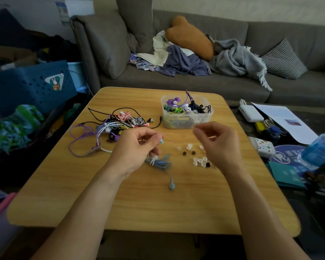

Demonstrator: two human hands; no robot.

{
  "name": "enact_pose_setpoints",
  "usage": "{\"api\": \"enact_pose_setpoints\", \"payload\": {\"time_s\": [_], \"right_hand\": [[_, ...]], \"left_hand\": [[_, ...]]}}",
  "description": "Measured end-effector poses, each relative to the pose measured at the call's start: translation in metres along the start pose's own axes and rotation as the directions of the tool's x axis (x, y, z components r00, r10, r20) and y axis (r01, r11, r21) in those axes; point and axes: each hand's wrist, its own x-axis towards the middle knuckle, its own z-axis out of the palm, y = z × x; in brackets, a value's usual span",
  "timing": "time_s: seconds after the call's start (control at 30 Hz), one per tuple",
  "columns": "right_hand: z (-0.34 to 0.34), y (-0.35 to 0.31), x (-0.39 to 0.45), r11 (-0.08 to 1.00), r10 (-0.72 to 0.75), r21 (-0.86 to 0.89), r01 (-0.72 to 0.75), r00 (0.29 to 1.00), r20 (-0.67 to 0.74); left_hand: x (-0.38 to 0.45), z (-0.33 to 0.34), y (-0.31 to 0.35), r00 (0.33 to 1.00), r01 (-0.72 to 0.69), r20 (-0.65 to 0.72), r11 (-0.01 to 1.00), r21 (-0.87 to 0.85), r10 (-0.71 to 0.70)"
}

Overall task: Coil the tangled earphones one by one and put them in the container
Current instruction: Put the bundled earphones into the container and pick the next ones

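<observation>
At the centre of the frame, the left hand (137, 147) pinches a blue earphone (159, 162): its fingers (154, 142) curl round one earbud and a stretch of cord, while the rest of the cord lies bunched in a loose coil on the worktop (158, 203) just below the hand. The second earbud trails free toward the lower middle of the frame. The right hand (217, 141) hovers to the right of centre with fingers bent and thumb near the fingertips; it is blurred, and I cannot tell whether it pinches anything.

The cord looks thin, light and limp, so it will likely spring out of its loops unless the bundle is held at its middle, where the turns cross. The earbuds are the only stiff parts and offer a firmer hold.

The tangled pile (118, 122) of remaining earphones sits in the centre left, well apart from the blue one. The clear container (204, 117), already holding several earphones, stands just above the right hand. Loose ear tips (197, 156) scatter beneath that hand and could roll if brushed.
</observation>
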Motion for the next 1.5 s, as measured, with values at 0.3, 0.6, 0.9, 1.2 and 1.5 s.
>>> {"api": "enact_pose_setpoints", "payload": {"time_s": [0.3, 0.6, 0.9, 1.2, 1.5], "right_hand": [[-0.02, 0.038, 0.019, 0.854, 0.39, -0.393, -0.339, 0.919, 0.055], [-0.018, 0.029, 0.015, 0.937, 0.276, -0.198, -0.288, 0.957, -0.086], [0.016, -0.019, -0.017, 0.812, 0.055, 0.562, -0.158, 0.979, 0.196], [0.038, -0.024, -0.024, 0.71, -0.004, 0.699, -0.09, 0.991, 0.132], [0.04, -0.022, -0.025, 0.727, 0.02, 0.67, -0.154, 0.979, 0.203]], "left_hand": [[-0.001, 0.004, -0.003, 0.999, 0.038, -0.017, 0.987, -0.157, -0.041], [-0.004, 0.005, 0.001, 0.998, 0.055, -0.006, 0.964, -0.261, -0.059], [-0.004, 0.011, 0.004, 0.997, -0.056, -0.06, 0.962, -0.269, 0.041], [-0.007, 0.017, 0.01, 0.988, -0.145, -0.099, 0.945, -0.293, 0.121], [-0.009, 0.018, 0.008, 0.972, -0.188, -0.181, 0.956, -0.224, 0.149]]}}
